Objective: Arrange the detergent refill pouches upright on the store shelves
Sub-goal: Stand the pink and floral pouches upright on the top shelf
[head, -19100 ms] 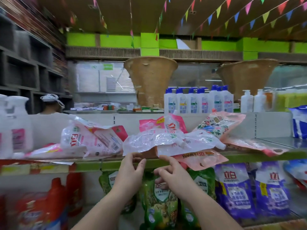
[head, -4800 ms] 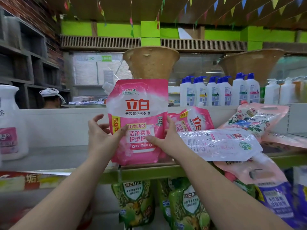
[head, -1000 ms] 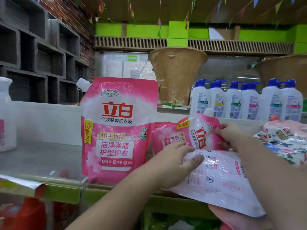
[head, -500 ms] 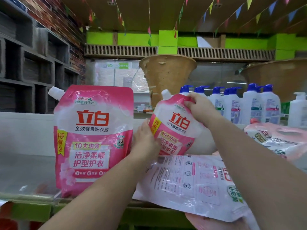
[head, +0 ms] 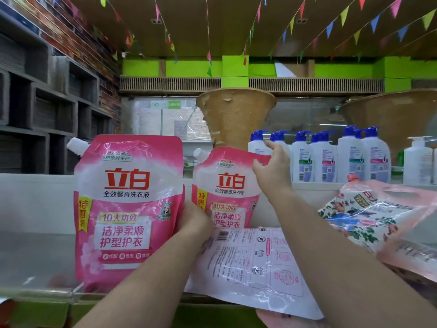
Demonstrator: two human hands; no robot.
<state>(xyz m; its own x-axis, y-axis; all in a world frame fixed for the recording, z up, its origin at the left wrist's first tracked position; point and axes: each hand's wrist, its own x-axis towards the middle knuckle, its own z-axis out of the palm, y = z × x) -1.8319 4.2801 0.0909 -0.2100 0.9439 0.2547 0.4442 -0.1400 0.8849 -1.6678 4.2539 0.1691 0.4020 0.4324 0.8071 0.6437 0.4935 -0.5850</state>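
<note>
A large pink detergent pouch (head: 127,209) stands upright on the shelf (head: 35,261) at the left. Right beside it a second pink pouch (head: 229,185) stands upright, a little further back. My left hand (head: 195,220) grips its lower left edge. My right hand (head: 272,170) pinches its top right corner. In front of it a pouch (head: 255,263) lies flat with its white printed back up, overhanging the shelf's front edge. A flower-printed pouch (head: 371,214) lies tilted at the right.
A row of white bottles with blue pump caps (head: 326,157) stands behind the shelf's white back wall. Two woven cone baskets (head: 236,117) rise behind them. Another pink pouch (head: 276,319) pokes out under the flat one. Dark cubby shelves (head: 47,110) line the left wall.
The second pink pouch went from lying tilted to standing upright beside the first. My right hand moved to its top right corner; my left hand stays at its lower left edge.
</note>
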